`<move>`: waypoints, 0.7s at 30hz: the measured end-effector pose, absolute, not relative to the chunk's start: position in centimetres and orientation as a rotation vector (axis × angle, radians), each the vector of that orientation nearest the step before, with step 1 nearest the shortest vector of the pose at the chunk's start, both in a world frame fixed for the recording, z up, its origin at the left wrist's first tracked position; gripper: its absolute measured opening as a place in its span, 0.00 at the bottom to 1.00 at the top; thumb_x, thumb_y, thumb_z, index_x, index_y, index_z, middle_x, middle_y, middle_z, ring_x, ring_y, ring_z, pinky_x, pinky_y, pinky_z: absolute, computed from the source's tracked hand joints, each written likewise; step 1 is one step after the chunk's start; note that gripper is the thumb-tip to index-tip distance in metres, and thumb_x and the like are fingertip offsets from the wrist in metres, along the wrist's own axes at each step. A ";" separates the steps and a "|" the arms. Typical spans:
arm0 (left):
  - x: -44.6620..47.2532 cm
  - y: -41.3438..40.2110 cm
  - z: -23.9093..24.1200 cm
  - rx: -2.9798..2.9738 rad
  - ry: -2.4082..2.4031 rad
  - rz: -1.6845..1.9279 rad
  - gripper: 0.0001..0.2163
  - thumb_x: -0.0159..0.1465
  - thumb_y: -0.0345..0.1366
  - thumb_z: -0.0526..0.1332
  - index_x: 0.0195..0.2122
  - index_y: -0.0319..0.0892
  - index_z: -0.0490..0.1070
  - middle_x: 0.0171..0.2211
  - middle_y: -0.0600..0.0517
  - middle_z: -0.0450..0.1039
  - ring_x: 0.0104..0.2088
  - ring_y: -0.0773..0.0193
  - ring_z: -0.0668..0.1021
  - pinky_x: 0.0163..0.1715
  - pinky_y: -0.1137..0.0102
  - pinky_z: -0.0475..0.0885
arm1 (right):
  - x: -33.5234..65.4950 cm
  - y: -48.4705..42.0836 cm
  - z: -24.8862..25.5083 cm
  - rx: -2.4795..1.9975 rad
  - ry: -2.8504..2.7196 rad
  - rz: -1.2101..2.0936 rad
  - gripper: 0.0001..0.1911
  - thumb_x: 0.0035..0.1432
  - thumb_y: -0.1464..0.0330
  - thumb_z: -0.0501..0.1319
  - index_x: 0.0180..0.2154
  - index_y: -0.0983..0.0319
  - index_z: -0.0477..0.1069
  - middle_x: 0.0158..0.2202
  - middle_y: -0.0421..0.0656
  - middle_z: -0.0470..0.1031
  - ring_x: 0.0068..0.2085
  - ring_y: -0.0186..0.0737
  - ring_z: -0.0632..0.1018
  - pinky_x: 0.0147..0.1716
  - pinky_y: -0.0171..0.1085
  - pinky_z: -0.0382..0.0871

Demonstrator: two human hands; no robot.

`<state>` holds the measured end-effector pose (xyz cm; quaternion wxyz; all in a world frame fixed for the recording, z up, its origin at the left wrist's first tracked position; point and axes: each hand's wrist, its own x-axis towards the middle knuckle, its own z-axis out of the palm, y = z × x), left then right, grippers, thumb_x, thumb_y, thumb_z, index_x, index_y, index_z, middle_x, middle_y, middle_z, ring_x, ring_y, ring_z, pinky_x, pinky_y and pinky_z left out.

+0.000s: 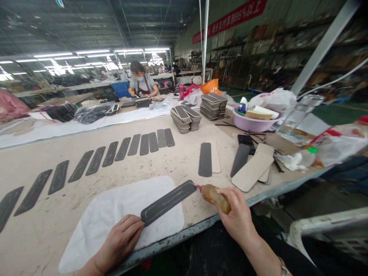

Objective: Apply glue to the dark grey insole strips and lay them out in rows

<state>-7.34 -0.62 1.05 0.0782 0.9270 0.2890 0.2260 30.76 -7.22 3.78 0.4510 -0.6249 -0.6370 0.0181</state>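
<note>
Your left hand [123, 234], fingers together, pinch unclear, is apparently steadying a dark-grey flat rounded strip [169, 202] against slipping while your right hand [237, 212] is gripping a red-tipped amber bottle [213, 194].

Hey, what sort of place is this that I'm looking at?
Most likely a factory workshop, perhaps for small cut parts: dark strips lie in a row on the worktable, a co-worker works beyond, and long lights hang overhead.

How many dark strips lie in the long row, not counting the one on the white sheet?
12: the first strip is cut by the left picture edge, ten follow in a slanting line, and the last strip lies nearest the stacks. More may lie outside the view.
</note>
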 end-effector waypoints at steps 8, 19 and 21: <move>-7.1 -0.6 1.2 2.786 0.865 0.683 0.08 0.64 0.26 0.55 0.41 0.40 0.71 0.37 0.47 0.72 0.37 0.63 0.73 0.40 0.69 0.72 | 28.9 -9.4 3.7 -1.509 -1.603 0.168 0.16 0.57 0.73 0.59 0.47 0.56 0.64 0.43 0.46 0.62 0.43 0.43 0.69 0.40 0.42 0.69; -7.1 -0.7 1.2 2.789 0.873 0.680 0.08 0.65 0.27 0.54 0.40 0.40 0.71 0.36 0.47 0.72 0.37 0.64 0.73 0.40 0.68 0.72 | 28.8 -7.7 3.8 -1.522 -1.502 0.035 0.15 0.56 0.71 0.59 0.46 0.58 0.65 0.42 0.46 0.63 0.43 0.45 0.70 0.42 0.45 0.69; -7.1 -0.8 1.3 2.780 0.873 0.673 0.08 0.65 0.27 0.53 0.40 0.40 0.71 0.36 0.47 0.72 0.37 0.63 0.73 0.40 0.68 0.72 | 28.7 -7.6 3.7 -1.526 -1.531 0.076 0.15 0.56 0.72 0.59 0.46 0.58 0.65 0.42 0.47 0.63 0.43 0.45 0.70 0.42 0.45 0.69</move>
